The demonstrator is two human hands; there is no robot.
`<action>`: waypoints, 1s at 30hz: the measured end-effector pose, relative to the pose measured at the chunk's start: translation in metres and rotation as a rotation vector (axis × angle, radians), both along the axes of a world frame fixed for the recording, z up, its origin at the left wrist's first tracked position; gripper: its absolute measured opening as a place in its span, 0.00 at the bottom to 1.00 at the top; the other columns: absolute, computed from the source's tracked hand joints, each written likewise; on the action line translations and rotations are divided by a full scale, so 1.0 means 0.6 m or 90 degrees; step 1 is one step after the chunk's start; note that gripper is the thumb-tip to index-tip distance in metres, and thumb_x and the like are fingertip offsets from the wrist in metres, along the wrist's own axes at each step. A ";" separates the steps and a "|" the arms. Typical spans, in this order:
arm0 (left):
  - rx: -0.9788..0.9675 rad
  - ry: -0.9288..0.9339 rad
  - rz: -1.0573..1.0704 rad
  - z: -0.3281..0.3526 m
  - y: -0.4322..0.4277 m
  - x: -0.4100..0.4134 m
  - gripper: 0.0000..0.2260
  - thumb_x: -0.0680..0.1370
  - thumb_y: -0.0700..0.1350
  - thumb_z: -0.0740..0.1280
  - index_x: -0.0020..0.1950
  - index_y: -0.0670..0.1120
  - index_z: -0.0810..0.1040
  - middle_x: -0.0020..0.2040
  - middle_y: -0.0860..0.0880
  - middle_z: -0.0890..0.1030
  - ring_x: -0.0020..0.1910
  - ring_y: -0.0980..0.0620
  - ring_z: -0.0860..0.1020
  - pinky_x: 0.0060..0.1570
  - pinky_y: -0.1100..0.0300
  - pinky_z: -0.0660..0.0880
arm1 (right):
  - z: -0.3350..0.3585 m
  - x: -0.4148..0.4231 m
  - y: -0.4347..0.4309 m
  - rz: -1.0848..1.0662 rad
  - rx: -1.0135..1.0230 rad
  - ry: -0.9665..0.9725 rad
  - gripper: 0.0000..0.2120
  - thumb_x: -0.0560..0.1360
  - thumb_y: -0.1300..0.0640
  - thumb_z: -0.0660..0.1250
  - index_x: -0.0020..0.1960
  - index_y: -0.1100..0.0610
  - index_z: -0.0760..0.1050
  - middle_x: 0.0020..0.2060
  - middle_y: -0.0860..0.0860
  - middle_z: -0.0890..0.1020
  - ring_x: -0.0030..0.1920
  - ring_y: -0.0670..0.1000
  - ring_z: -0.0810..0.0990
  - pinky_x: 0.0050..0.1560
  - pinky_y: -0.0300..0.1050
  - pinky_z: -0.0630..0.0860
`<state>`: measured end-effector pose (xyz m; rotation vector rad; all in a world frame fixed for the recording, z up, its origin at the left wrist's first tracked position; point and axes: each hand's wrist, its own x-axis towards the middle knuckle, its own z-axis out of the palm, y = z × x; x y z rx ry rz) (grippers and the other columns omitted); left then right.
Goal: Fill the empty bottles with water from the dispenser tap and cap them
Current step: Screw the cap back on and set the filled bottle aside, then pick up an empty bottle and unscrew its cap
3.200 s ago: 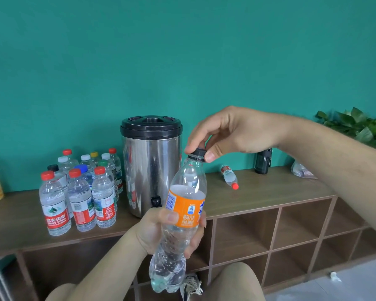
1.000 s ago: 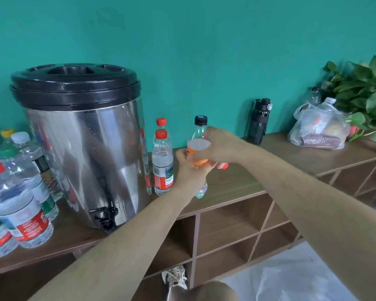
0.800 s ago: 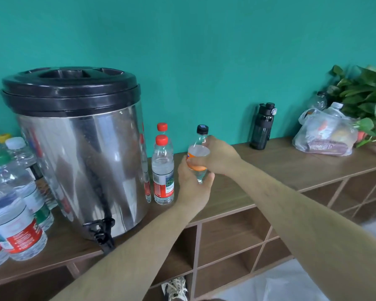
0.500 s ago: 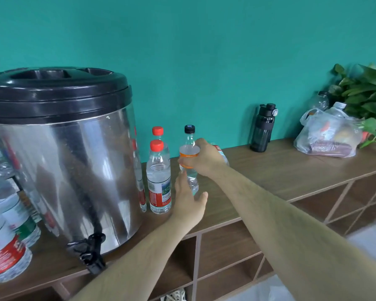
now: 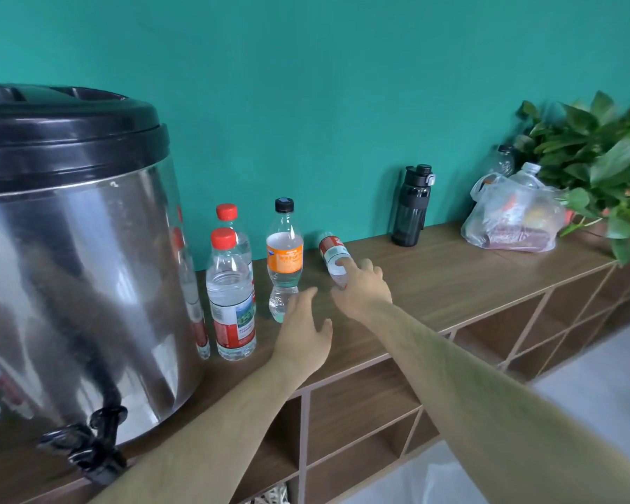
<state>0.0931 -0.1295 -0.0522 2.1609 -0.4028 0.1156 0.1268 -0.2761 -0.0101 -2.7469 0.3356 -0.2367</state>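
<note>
The orange-labelled bottle (image 5: 284, 256) with a black cap stands upright on the wooden shelf top (image 5: 451, 281), holding water. My left hand (image 5: 302, 332) hovers just right of its base, fingers spread, holding nothing. A small red-labelled bottle (image 5: 332, 249) lies on its side further right. My right hand (image 5: 364, 289) covers its neck end, with the index finger laid over it and the thumb at its side. Two filled red-capped bottles (image 5: 230, 296) stand left of the orange one. The steel dispenser (image 5: 88, 267) with its black tap (image 5: 88, 456) fills the left.
A black flask (image 5: 413, 209) stands against the teal wall. A plastic bag (image 5: 510, 220) and a leafy plant (image 5: 597, 158) sit at the far right. Open cubbies (image 5: 360, 405) run under the shelf top.
Both hands set the capped orange bottle down beside the red-capped ones and let go. My right hand moved right onto the lying bottle. My left hand drew back from the orange bottle.
</note>
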 end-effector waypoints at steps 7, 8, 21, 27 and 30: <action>0.053 0.002 -0.080 0.032 -0.022 0.036 0.33 0.81 0.38 0.67 0.83 0.46 0.56 0.81 0.47 0.60 0.80 0.50 0.59 0.70 0.66 0.55 | -0.048 0.060 -0.013 -0.014 -0.011 0.066 0.23 0.84 0.47 0.62 0.78 0.43 0.64 0.67 0.58 0.70 0.66 0.60 0.72 0.61 0.56 0.76; 0.059 0.006 -0.080 0.034 -0.023 0.040 0.33 0.81 0.38 0.67 0.83 0.46 0.55 0.82 0.47 0.59 0.80 0.50 0.59 0.71 0.64 0.56 | -0.052 0.067 -0.013 -0.015 -0.002 0.068 0.22 0.84 0.49 0.62 0.77 0.44 0.65 0.66 0.58 0.70 0.65 0.60 0.73 0.61 0.56 0.77; 0.112 0.003 -0.112 0.053 -0.013 -0.034 0.33 0.81 0.42 0.67 0.82 0.51 0.56 0.82 0.52 0.57 0.80 0.52 0.60 0.74 0.59 0.60 | -0.003 -0.079 -0.047 -0.024 -0.107 -0.168 0.13 0.87 0.48 0.52 0.64 0.52 0.69 0.53 0.55 0.79 0.52 0.58 0.78 0.51 0.53 0.77; -0.004 -0.013 -0.102 0.128 -0.022 -0.135 0.42 0.70 0.61 0.75 0.80 0.58 0.59 0.77 0.55 0.68 0.75 0.52 0.69 0.71 0.49 0.71 | 0.151 -0.215 -0.023 0.020 -0.239 -0.288 0.14 0.85 0.46 0.55 0.49 0.56 0.70 0.31 0.50 0.76 0.35 0.58 0.78 0.35 0.46 0.68; -0.080 0.003 -0.059 0.154 -0.012 -0.193 0.42 0.65 0.65 0.78 0.75 0.60 0.64 0.68 0.59 0.75 0.67 0.55 0.74 0.66 0.52 0.73 | 0.223 -0.277 0.014 0.068 -0.200 -0.234 0.16 0.85 0.46 0.54 0.48 0.58 0.70 0.29 0.50 0.72 0.33 0.58 0.76 0.31 0.46 0.64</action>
